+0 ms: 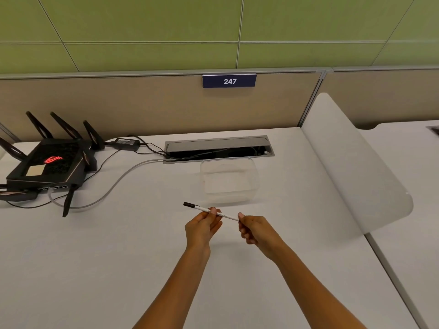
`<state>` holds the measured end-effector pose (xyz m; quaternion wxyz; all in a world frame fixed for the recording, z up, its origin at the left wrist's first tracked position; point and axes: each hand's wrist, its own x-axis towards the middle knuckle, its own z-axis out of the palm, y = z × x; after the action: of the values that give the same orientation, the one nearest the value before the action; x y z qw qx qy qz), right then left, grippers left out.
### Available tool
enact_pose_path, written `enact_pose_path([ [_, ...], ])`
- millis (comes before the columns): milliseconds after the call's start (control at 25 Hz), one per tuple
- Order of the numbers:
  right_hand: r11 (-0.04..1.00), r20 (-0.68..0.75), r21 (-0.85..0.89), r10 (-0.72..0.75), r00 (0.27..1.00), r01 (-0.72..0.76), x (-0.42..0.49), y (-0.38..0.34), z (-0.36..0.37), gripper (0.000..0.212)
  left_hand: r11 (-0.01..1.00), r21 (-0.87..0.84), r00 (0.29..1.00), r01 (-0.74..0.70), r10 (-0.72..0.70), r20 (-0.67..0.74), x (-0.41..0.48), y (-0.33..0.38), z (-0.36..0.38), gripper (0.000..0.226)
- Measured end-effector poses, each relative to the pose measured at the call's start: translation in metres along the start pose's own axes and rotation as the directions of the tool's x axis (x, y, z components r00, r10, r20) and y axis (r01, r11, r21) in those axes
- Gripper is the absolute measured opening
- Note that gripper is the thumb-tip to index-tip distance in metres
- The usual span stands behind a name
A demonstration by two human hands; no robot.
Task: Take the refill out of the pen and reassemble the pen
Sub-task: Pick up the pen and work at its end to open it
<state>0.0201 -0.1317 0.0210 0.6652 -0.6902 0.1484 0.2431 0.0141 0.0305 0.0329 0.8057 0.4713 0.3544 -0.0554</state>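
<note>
A slim white pen (202, 208) with a black cap at its left end is held level above the white desk (118, 257). My left hand (202, 227) pinches the barrel near its middle between thumb and fingers. My right hand (254, 229) grips the pen's right end, which is hidden inside the fingers. The capped end sticks out to the left of my left hand. No separate refill is visible.
A clear plastic container (229, 180) stands just behind the hands. A black router (47, 165) with antennas and cables sits at the far left. A cable slot (218, 148) is set in the desk's back, and a white divider panel (356, 167) rises on the right.
</note>
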Motion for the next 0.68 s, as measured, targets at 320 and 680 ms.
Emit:
enact_pose_path([
  [320,0.915,-0.218,-0.191,-0.392,0.894,0.355,-0.006,0.004,0.012,0.036,0.997,-0.057,0.997,-0.045,0.041,-0.069,-0.012,0.006,0.013,0.014],
  [680,0.942,-0.111,-0.122,-0.327,0.938,0.314,-0.013,-0.009,-0.007,0.033,0.997,-0.060,0.998,-0.046,0.044,-0.035,-0.019,0.013,0.019,0.009],
])
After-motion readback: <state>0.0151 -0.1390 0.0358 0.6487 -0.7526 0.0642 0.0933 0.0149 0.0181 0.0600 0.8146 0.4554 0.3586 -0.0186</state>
